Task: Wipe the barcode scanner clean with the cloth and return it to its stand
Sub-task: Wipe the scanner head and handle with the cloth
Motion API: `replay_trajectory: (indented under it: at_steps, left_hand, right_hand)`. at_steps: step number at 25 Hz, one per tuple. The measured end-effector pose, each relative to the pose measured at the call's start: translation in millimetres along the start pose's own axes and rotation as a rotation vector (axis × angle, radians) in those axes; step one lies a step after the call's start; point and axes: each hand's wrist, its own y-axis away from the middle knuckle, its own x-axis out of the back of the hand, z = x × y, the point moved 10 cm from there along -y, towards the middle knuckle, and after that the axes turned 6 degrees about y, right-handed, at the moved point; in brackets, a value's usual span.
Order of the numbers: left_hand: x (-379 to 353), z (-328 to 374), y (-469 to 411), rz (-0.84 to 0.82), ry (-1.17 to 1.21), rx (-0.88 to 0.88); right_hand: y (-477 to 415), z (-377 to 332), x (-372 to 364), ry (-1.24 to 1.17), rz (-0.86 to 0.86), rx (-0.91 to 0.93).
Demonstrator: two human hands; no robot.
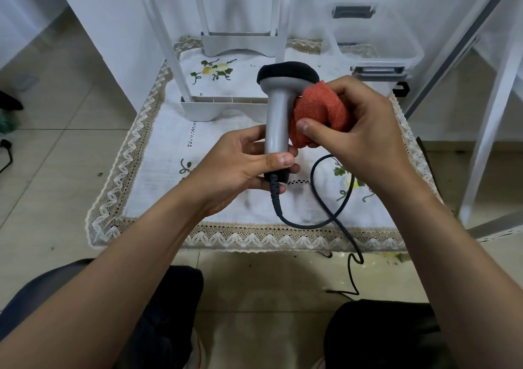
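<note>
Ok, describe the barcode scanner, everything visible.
The barcode scanner has a grey handle and a black head, plastic by the look. It is upright above the white embroidered mat. The left hand grips its lower handle; the orange cloth, held in the right hand, presses against the handle below the head. A black cable leaves its base and loops across the mat.

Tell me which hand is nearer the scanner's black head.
Right. The right hand, holding the orange cloth, is just below-right of the scanner's black head; the left hand grips the handle low down.
</note>
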Motion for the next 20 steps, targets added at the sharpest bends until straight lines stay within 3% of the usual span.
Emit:
replay_trajectory:
  at_steps: [5, 12, 17, 20]
  left_hand:
    - [6.6, -3.0, 1.1, 0.055, -0.039, -0.013]
    - [1.7, -3.7, 2.6, -0.033, 0.058, 0.028]
    - [15.2, -9.8, -2.0, 0.103, -0.013, 0.008]
    - [19.0, -11.7, -5.9, 0.130, -0.037, 0.015]
  right_hand:
    - [-2.2, -1.5, -2.0, 0.049, -0.007, 0.020]
    - [-4.5, 2.9, -2.0, 0.115, -0.033, -0.012]
    - [-3.8, 9.1, -6.9, 0.222, -0.124, 0.011]
    - [-7.0, 9.3, 0.1, 0.238, -0.064, 0.038]
